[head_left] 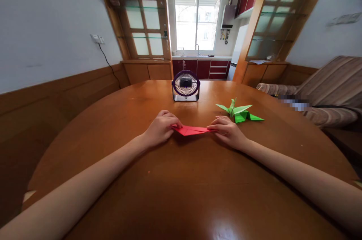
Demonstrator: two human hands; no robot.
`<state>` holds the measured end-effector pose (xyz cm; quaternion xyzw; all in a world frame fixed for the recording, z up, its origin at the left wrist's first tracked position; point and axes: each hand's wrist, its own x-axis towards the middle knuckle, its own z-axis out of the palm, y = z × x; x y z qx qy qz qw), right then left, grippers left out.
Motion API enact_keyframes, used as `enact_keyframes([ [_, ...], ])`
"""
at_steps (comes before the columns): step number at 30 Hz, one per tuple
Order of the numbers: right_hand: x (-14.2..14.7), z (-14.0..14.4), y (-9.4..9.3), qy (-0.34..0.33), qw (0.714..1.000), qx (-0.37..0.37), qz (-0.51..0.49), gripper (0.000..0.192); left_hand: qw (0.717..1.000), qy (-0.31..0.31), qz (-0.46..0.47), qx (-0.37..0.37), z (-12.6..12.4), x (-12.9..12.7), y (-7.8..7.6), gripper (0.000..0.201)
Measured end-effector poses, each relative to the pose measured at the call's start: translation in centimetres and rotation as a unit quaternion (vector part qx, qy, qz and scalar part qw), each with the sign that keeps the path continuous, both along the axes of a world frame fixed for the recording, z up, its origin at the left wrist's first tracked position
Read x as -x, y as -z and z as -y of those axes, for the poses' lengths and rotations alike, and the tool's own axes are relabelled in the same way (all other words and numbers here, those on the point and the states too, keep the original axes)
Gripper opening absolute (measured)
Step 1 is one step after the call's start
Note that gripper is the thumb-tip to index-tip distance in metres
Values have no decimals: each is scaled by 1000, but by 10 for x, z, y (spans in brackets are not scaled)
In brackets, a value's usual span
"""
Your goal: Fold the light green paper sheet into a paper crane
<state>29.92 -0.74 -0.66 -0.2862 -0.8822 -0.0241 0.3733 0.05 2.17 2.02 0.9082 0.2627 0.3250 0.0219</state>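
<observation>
A folded red paper (pixel 191 130) is held flat on the table (pixel 181 187), near its middle, pinched at its left tip by the left hand (pixel 161 127) and at its right tip by the right hand (pixel 227 130). A green crane (pixel 240 112) lies just beyond the right hand. A fan (pixel 186 86) stands farther back. No writing can be read.
</observation>
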Motion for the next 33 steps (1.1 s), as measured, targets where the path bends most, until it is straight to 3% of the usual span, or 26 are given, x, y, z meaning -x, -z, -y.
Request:
enact_keyframes([
  [4, 1, 1, 2, -46, 995, -22, 88, 22, 989, 61, -118, -67, -6, 11, 11, 33],
  [9, -2, 6, -3, -89, 988, 26, 127, 26, 981, 53, -187, -16, 2, 18, 6, 44],
  [13, -7, 5, -3, -110, 984, 49, 132, 27, 976, 14, -216, 22, 17, 10, 2, 37],
  [17, -8, 2, -2, -122, 983, 59, 127, 27, 981, 62, -181, 25, 32, -13, 11, 37],
  [21, -8, 3, -3, -94, 986, 91, 99, 21, 981, 108, -157, 21, 40, -28, 19, 37],
  [25, -6, 4, -4, -47, 985, 162, 48, 18, 986, 98, -134, 21, 40, -32, 19, 35],
  [29, -4, 0, 1, -25, 965, 262, -25, 22, 986, 90, -142, 9, 39, -35, 16, 34],
  [33, -3, -4, 6, -3, 954, 295, -60, 24, 980, 83, -179, -18, 41, -38, 13, 35],
])
